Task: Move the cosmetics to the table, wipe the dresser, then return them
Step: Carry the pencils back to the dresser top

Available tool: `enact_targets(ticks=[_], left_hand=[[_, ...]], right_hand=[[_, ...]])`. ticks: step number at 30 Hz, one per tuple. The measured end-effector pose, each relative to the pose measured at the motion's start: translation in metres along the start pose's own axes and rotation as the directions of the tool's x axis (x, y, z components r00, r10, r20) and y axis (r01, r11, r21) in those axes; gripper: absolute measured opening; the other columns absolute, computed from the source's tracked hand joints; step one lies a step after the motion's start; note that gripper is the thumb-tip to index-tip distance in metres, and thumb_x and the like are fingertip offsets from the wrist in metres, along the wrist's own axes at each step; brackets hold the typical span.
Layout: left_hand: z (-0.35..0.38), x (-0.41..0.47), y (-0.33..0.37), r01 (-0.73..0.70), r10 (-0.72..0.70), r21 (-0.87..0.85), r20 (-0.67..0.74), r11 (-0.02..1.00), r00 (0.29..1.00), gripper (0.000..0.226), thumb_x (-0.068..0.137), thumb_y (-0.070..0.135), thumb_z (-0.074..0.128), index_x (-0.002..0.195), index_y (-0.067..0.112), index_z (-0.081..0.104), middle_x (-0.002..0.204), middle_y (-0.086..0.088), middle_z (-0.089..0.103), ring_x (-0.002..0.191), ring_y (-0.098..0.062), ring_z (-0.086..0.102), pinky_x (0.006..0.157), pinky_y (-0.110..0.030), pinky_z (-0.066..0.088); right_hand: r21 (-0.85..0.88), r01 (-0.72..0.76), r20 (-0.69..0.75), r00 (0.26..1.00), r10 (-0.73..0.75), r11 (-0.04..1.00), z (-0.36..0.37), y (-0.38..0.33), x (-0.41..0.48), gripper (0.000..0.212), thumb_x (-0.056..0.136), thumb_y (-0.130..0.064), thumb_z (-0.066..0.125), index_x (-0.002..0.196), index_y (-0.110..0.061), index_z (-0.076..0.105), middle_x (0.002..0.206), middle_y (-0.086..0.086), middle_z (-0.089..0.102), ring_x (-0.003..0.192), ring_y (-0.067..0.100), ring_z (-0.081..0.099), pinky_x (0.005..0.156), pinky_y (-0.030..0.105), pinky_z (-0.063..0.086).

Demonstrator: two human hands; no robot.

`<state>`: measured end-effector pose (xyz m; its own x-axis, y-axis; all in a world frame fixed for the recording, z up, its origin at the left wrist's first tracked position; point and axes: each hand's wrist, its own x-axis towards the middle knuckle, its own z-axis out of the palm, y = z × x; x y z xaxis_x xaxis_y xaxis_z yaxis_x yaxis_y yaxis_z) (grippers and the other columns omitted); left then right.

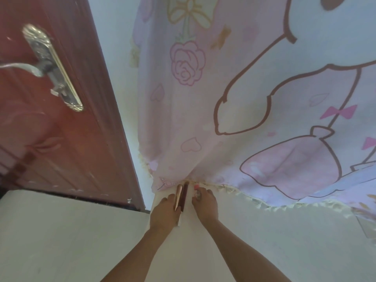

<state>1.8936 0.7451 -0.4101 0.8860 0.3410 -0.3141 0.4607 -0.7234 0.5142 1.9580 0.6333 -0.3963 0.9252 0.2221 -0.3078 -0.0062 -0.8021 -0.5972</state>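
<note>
My left hand [164, 210] grips two slim cosmetic tubes side by side: a rose-gold one [178, 195] and a dark red one [184, 197] with a white end near my wrist. Their far tips reach the hem of the pink curtain. My right hand [204, 202] holds a small item with a pink cap [197, 189]; its body is mostly hidden by my fingers. Both hands hover over the white dresser top [203, 241], close together, a narrow gap between them.
A pink cartoon-print curtain [244, 98] hangs over the wall behind the white surface, its frilled hem brushing the top. A red-brown door [61, 129] with a metal lever handle [36, 68] stands at the left. A lower white surface [71, 231] lies beside the door.
</note>
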Motion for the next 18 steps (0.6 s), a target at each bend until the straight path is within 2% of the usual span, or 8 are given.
enact_targets(ticks=[4,6,8,10,12,14,16,18], left_hand=[[0.002,0.005,0.002,-0.021,0.02,-0.051,-0.007,0.999,1.0,0.03,0.091,0.029,0.049,0.116,0.012,0.046,0.088,0.0,0.045,0.091,-0.022,0.057,0.076,-0.029,0.046],[0.003,0.006,0.003,-0.03,0.029,-0.062,-0.012,0.998,1.0,0.031,0.091,0.028,0.05,0.118,0.013,0.045,0.089,0.0,0.044,0.093,-0.023,0.057,0.077,-0.029,0.045],[0.003,0.007,0.003,-0.036,0.035,-0.048,-0.024,0.998,0.999,0.031,0.091,0.03,0.05,0.116,0.013,0.045,0.089,0.0,0.043,0.091,-0.023,0.057,0.076,-0.03,0.046],[0.003,0.006,0.002,-0.045,0.044,-0.022,-0.038,0.999,0.998,0.029,0.091,0.032,0.049,0.113,0.013,0.046,0.088,0.0,0.042,0.088,-0.022,0.057,0.072,-0.029,0.045],[0.002,0.005,0.001,-0.062,0.062,0.002,-0.063,0.998,0.996,0.029,0.092,0.033,0.047,0.112,0.013,0.046,0.089,0.001,0.041,0.083,-0.02,0.053,0.067,-0.025,0.041],[0.002,0.005,-0.001,-0.08,0.083,0.028,-0.095,0.996,0.992,0.028,0.093,0.033,0.045,0.112,0.012,0.048,0.09,0.0,0.043,0.083,-0.018,0.051,0.067,-0.025,0.041],[0.001,0.005,-0.003,-0.111,0.121,0.094,-0.119,0.989,0.985,0.029,0.093,0.033,0.044,0.111,0.011,0.05,0.097,-0.005,0.051,0.092,-0.02,0.051,0.074,-0.027,0.043],[0.001,0.003,-0.004,-0.146,0.169,0.145,-0.162,0.979,0.972,0.028,0.091,0.03,0.048,0.108,0.008,0.054,0.101,-0.01,0.056,0.097,-0.025,0.05,0.078,-0.031,0.043]], right_hand=[[-0.045,0.029,0.028,0.999,-0.028,0.999,0.003,-0.001,0.002,0.018,0.091,-0.012,0.045,0.105,-0.013,0.057,0.094,0.003,0.045,0.078,0.018,0.046,0.069,0.022,0.037],[-0.076,0.018,0.008,1.0,-0.017,0.997,0.002,0.002,0.004,0.02,0.091,-0.012,0.044,0.106,-0.009,0.056,0.093,0.0,0.043,0.077,0.016,0.044,0.068,0.022,0.036],[-0.115,0.034,0.002,0.999,-0.034,0.993,-0.001,0.005,0.004,0.027,0.089,-0.01,0.043,0.114,-0.01,0.055,0.099,0.003,0.047,0.082,0.017,0.046,0.07,0.024,0.038],[-0.178,0.076,0.018,0.997,-0.074,0.981,-0.003,0.01,0.003,0.035,0.088,-0.008,0.043,0.121,-0.012,0.051,0.115,0.005,0.051,0.1,0.021,0.049,0.079,0.026,0.04],[-0.285,0.153,0.034,0.988,-0.149,0.946,-0.002,0.015,0.001,0.04,0.087,-0.008,0.043,0.126,-0.013,0.049,0.125,0.005,0.05,0.115,0.023,0.044,0.089,0.027,0.037],[-0.378,0.211,0.037,0.976,-0.213,0.902,0.0,0.02,-0.002,0.042,0.086,-0.008,0.043,0.126,-0.014,0.049,0.128,0.004,0.049,0.117,0.024,0.042,0.091,0.028,0.033],[-0.409,0.237,0.038,0.969,-0.243,0.881,0.001,0.023,-0.003,0.043,0.084,-0.007,0.044,0.126,-0.014,0.05,0.129,0.004,0.048,0.116,0.025,0.043,0.091,0.029,0.033],[-0.414,0.266,-0.014,0.954,-0.299,0.871,-0.002,0.021,-0.008,0.04,0.08,-0.003,0.046,0.117,-0.012,0.058,0.121,0.006,0.055,0.108,0.03,0.05,0.086,0.034,0.039]])
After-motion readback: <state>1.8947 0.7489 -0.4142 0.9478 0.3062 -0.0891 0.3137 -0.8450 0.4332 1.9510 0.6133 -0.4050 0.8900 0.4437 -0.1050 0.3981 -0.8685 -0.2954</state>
